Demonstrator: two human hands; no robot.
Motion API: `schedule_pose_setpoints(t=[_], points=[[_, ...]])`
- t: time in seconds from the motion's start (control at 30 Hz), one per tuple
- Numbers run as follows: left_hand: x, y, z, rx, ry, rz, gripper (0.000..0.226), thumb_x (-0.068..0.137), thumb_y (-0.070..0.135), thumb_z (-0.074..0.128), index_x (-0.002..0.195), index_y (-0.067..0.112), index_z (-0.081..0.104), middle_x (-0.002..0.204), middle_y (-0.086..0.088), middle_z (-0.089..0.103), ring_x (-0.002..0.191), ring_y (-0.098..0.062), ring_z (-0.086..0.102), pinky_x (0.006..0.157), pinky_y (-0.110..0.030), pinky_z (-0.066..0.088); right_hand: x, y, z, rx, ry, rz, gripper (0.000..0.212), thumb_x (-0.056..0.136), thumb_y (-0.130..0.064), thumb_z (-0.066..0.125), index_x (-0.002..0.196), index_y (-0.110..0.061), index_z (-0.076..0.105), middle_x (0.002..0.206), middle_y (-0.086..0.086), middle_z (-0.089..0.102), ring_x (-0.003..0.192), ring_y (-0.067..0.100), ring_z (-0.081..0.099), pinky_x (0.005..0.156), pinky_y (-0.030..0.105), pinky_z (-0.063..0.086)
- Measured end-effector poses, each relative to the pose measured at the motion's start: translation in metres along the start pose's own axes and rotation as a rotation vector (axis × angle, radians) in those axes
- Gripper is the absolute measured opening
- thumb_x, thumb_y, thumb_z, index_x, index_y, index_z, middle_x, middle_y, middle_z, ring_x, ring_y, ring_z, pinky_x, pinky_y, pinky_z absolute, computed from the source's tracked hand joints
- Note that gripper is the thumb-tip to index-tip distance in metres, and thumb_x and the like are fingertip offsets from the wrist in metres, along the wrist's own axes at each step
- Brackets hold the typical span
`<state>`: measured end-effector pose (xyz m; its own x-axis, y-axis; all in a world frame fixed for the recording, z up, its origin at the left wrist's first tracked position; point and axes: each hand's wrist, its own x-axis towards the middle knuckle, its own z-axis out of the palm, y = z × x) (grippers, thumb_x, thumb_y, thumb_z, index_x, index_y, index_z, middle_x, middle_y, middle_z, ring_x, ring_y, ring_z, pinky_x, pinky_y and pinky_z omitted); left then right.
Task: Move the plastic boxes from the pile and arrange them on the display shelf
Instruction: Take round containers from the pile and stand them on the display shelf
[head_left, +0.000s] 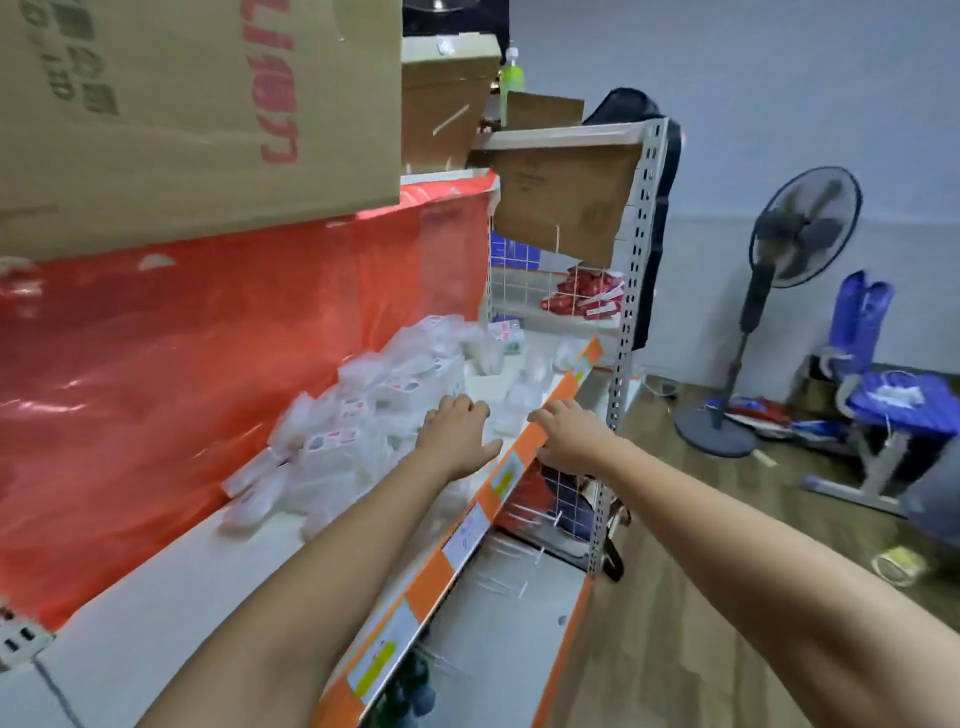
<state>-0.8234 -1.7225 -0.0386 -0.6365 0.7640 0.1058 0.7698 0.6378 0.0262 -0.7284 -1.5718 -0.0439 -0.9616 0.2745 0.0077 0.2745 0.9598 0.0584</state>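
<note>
A pile of clear plastic boxes (363, 410) with small red and white labels lies on the white display shelf (171, 587), heaped against a red plastic sheet. My left hand (457, 431) reaches over the shelf at the pile's right edge, fingers curled down, and the blur hides whether it holds a box. My right hand (566, 431) hovers over the shelf's orange front edge (519, 447), fingers bent and apart, with nothing visible in it. A few more clear boxes (524, 395) lie loose beyond both hands.
A large cardboard carton (197, 104) overhangs the shelf from above. Metal peg hooks (514, 551) stick out below the shelf. A perforated steel post (618, 364) stands at the shelf's right end. A floor fan (769, 312) and a blue-covered stool (898, 405) stand on the wooden floor.
</note>
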Motion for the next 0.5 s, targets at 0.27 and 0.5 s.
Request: schedule_pose_setpoints(t=[0.27, 0.5], points=[[0.121, -0.019, 0.013, -0.030, -0.030, -0.107, 0.052, 0.093, 0.044, 0.047, 0.134, 0.014, 0.043, 0.136, -0.011, 0.041, 0.126, -0.029, 0.036, 0.100, -0.039, 0.034, 0.099, 0.087, 0.004, 0.098, -0.075, 0.030, 0.056, 0.092, -0.025, 0.050, 0.144, -0.017, 0.031, 0.148, 0.007, 0.029, 0.136, 0.028, 0.025, 0.106, 0.045, 0.035], [0.174, -0.041, 0.027, 0.000, 0.012, -0.254, 0.048, 0.092, 0.041, 0.050, 0.132, 0.015, 0.045, 0.135, -0.009, 0.042, 0.128, -0.028, 0.034, 0.101, -0.039, 0.036, 0.185, 0.120, 0.015, 0.170, -0.036, -0.025, 0.051, 0.096, -0.035, 0.047, 0.142, -0.016, 0.035, 0.141, 0.007, 0.036, 0.127, 0.028, 0.034, 0.101, 0.041, 0.039]])
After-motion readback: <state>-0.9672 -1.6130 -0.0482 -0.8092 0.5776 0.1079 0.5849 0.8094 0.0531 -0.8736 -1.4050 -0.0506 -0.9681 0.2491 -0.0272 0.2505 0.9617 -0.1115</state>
